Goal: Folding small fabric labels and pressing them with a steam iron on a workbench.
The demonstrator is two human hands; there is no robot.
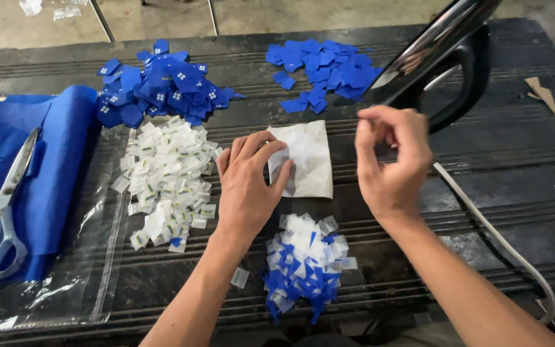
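White pressing cloth (306,157) lies mid-table, pinned flat under the left hand (246,186), whose fingers are spread and released; the right hand (390,160) hovers just right of it, fingers pinched, though whether they grip anything cannot be told. Keeping the cloth smooth and the palm away from the iron (438,58) at far right seems wise. Dark ribbed table (483,167) carries piles of blue patches (162,87), white labels (165,177), scissors (1,212); concrete floor beyond.

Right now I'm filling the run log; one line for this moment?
left hand flat on white cloth | right hand raised, pinching | iron behind | mixed patch pile nearest
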